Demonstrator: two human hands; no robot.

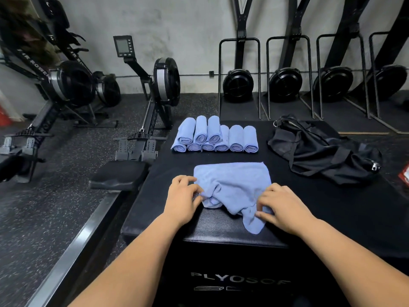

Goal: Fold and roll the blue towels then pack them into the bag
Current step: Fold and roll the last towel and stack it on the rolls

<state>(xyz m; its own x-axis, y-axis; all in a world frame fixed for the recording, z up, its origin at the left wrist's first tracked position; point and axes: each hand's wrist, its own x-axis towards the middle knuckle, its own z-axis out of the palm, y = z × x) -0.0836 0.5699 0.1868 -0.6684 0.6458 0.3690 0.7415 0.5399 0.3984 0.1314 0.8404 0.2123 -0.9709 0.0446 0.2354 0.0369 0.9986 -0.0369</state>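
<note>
A stack of rolled light-blue cloth towels point(214, 136) waits on the black padded box point(332, 207). The left hand point(183, 200) and right hand point(281, 209) pinch the near edge of one crumpled blue towel point(234, 182). The limp black fabric bag point(321, 151) looks unpacked.

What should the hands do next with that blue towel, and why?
Probably pull the near edge out flat. The left hand and right hand pinch the blue towel where it is bunched up, while its far half already lies smooth on the black box. It likely needs flattening before it can be folded and rolled like the rolled towels behind it.
</note>
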